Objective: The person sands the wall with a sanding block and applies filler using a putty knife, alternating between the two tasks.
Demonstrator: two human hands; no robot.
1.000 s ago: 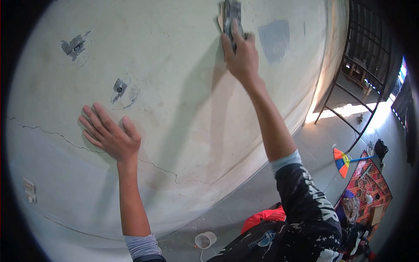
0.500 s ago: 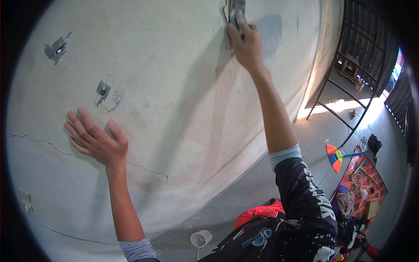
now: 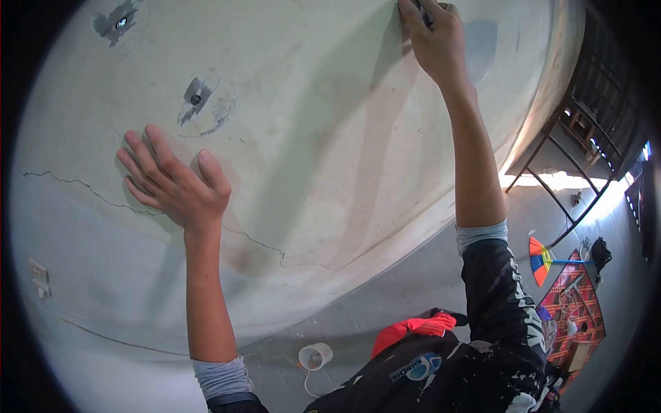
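My left hand (image 3: 175, 182) lies spread on the pale wall (image 3: 310, 151), fingers apart, beside a thin crack (image 3: 89, 189) that runs behind it. Up at the top edge of the view, my right hand (image 3: 441, 45) presses a dark sanding block (image 3: 427, 16) against the wall, mostly covered by the fingers. Just right of that hand is a smooth grey patch (image 3: 480, 51). Above my left hand, a grey filled spot with a dark round hole (image 3: 195, 100) shows, and a similar grey spot (image 3: 118, 23) sits farther up left.
A white bucket (image 3: 315, 356) with a cord stands on the tiled floor below. To the right lie a broom with a colourful head (image 3: 539, 261) and a red patterned mat (image 3: 570, 303) with tools on it. A dark metal frame (image 3: 551, 182) stands behind. Wall sockets (image 3: 39, 279) are at far left.
The view has shifted, so the wall marks appear higher and farther right. My right hand, still on the sanding block, is now at the top edge. My left hand stays spread on the wall.
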